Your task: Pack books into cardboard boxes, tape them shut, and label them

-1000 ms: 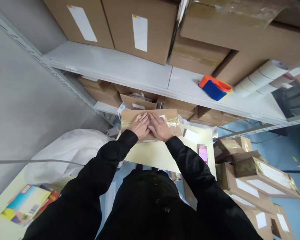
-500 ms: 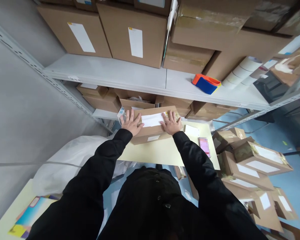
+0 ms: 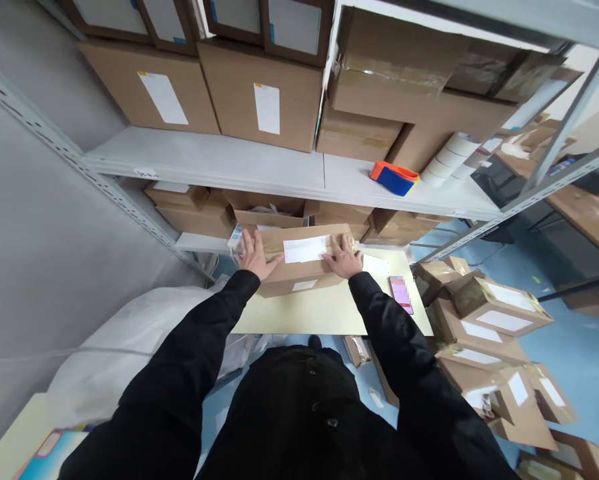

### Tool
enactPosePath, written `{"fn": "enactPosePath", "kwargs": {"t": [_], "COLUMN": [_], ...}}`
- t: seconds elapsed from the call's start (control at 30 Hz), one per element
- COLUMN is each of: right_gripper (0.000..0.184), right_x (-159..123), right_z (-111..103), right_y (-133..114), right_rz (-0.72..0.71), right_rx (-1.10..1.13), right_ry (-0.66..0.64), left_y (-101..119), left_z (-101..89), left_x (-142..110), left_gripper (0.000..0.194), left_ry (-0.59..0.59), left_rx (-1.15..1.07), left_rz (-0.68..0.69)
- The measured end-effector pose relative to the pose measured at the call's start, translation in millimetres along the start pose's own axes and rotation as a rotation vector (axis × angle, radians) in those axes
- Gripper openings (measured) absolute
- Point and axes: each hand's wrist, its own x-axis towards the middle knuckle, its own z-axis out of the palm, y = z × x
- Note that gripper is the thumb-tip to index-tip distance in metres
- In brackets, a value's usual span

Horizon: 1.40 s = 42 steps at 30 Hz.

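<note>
A long cardboard box (image 3: pixel 279 272), sealed with shiny tape, lies across the pale yellow table (image 3: pixel 304 317). On its top is a white label (image 3: pixel 306 249), and a smaller white sticker (image 3: pixel 304 285) is on the side facing me. My left hand (image 3: pixel 256 257) rests with spread fingers over the box's left end. Near the right end, my right hand (image 3: pixel 344 258) lies on top, its fingers apart and its thumb by the label's edge. To the right on the table are a white stack or pad (image 3: pixel 376 265) and a phone (image 3: pixel 400 293) with a pink screen.
A grey metal shelf (image 3: pixel 219 160) spans the far side, holding large cartons (image 3: pixel 266 70), an orange and blue band (image 3: pixel 394 179) and white rolls (image 3: pixel 449 160). Taped boxes (image 3: pixel 499 307) are piled at right. White plastic sheeting (image 3: pixel 114 353) bulges at left.
My hands have moved apart from the box's middle toward its two ends, uncovering the white label on top. The view has tilted up, showing more of the shelf.
</note>
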Motion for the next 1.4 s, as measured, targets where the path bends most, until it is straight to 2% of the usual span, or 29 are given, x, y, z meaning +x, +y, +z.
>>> {"fn": "enactPosePath", "kwargs": {"t": [0.07,0.1,0.2,0.27,0.33,0.43,0.53,0.6,0.7,0.8,0.9,0.97,1.03,1.1,1.17,1.23,1.33,1.4], "right_gripper": [0.082,0.085,0.08,0.075,0.071,0.067,0.057,0.048,0.039,0.033,0.032,0.032,0.034,0.037,0.042,0.048,0.055,0.058], "right_x": [-0.8,-1.1,-3.5,-8.2,-16.0,-31.4,-47.7,-59.6,-83.0,-117.3,-161.9,-195.9,-232.7,-271.8,-312.6,-353.3,-409.5,-440.5], "right_z": [-3.3,-4.0,-0.4,6.1,13.7,22.5,25.0,22.1,9.5,-12.3,-37.9,-53.8,-67.0,-76.8,-83.2,-87.4,-94.6,-101.9], "right_y": [20.8,30.9,49.8,49.8,43.6,35.0,35.3,39.4,48.9,64.0,88.8,111.6,138.9,169.6,202.5,236.5,288.2,320.5], "right_rz": [0.035,0.073,0.194,0.256,0.297,0.328,0.363,0.381,0.372,0.344,0.351,0.39,0.448,0.511,0.594,0.714,0.917,1.018], "right_rx": [0.14,0.214,0.416,0.501,0.545,0.617,0.759,0.859,0.968,1.009,0.952,0.89,0.833,0.794,0.762,0.721,0.61,0.502], "right_ry": [0.052,0.082,0.073,0.059,0.105,0.174,0.166,0.159,0.193,0.277,0.371,0.422,0.465,0.511,0.583,0.673,0.772,0.818], "left_y": [-12.6,-19.3,-35.3,-41.0,-43.8,-46.9,-48.8,-46.1,-29.6,4.2,50.7,86.8,126.7,169.4,214.1,259.4,324.1,361.0], "left_z": [4.0,7.2,19.2,27.3,33.4,37.6,34.7,26.5,1.5,-31.7,-56.2,-60.4,-52.7,-33.0,-2.9,35.4,100.4,141.3], "left_x": [-2.6,-3.5,-5.4,-6.5,-7.9,-9.1,-8.3,-7.8,-9.7,-14.7,-20.7,-25.0,-30.2,-37.8,-49.6,-68.0,-110.4,-145.5], "left_gripper": [0.115,0.113,0.088,0.073,0.066,0.059,0.055,0.054,0.05,0.04,0.034,0.033,0.037,0.043,0.047,0.048,0.052,0.054], "left_ry": [-0.052,-0.091,-0.171,-0.139,-0.076,-0.029,-0.011,0.004,0.021,0.031,-0.07,-0.188,-0.336,-0.519,-0.731,-0.89,-1.018,-1.115], "left_rx": [-0.152,-0.242,-0.537,-0.691,-0.776,-0.824,-0.811,-0.767,-0.667,-0.607,-0.511,-0.462,-0.423,-0.406,-0.393,-0.371,-0.368,-0.45], "left_rz": [-0.107,-0.124,-0.044,0.019,0.016,-0.058,-0.145,-0.191,-0.257,-0.242,-0.138,-0.063,0.004,0.072,0.162,0.268,0.411,0.453]}}
